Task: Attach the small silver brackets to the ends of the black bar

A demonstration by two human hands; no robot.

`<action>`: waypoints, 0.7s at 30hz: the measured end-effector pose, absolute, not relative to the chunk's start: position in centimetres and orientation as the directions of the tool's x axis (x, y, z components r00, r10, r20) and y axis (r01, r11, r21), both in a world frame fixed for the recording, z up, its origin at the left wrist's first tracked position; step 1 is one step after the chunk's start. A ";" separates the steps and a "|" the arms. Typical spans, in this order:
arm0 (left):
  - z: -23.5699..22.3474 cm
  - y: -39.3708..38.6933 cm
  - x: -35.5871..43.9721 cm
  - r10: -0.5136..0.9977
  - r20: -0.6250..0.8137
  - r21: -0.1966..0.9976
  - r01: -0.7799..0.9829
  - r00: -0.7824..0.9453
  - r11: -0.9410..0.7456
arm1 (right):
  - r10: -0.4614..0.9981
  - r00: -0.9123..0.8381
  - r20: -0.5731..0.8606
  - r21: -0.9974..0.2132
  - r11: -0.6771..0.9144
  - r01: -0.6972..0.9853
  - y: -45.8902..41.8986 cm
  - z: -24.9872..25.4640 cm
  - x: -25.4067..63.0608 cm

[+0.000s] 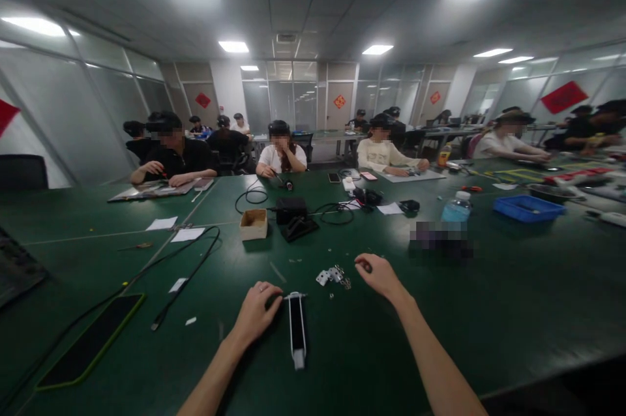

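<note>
My left hand rests on the green table, fingers curled round a small dark thing I cannot name, right beside the top end of a long black and white device lying flat. My right hand hovers low to the right, fingers bent in a loose pinch near a small dark bit. Between the hands, nearer the right one, lie small metal brackets and a few tiny loose screws.
A small cardboard box, a black stand with cables, paper slips, a dark tablet-like pad, a water bottle and a blue tray lie on the table. Several other people work at the far side.
</note>
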State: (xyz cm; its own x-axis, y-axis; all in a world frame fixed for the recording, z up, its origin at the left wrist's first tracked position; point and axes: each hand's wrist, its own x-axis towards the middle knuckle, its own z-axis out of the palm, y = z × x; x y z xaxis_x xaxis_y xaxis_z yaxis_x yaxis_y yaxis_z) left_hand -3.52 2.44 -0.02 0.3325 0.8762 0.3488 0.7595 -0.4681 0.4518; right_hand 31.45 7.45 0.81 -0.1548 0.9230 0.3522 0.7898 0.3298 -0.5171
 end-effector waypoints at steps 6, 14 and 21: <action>-0.3 2.5 -3.5 0.870 0.308 0.401 0.777 0.384 -0.485 | 0.953 -0.279 0.118 -0.478 0.301 0.825 6.7 1.2 31.0; 0.1 2.4 -2.8 0.873 0.289 0.385 0.787 0.393 -0.482 | 0.943 -0.328 0.059 -0.490 0.314 0.813 6.9 0.6 29.9; 0.2 2.1 -2.2 0.890 0.286 0.375 0.814 0.354 -0.444 | 0.950 -0.303 0.072 -0.514 0.296 0.805 7.1 0.3 30.1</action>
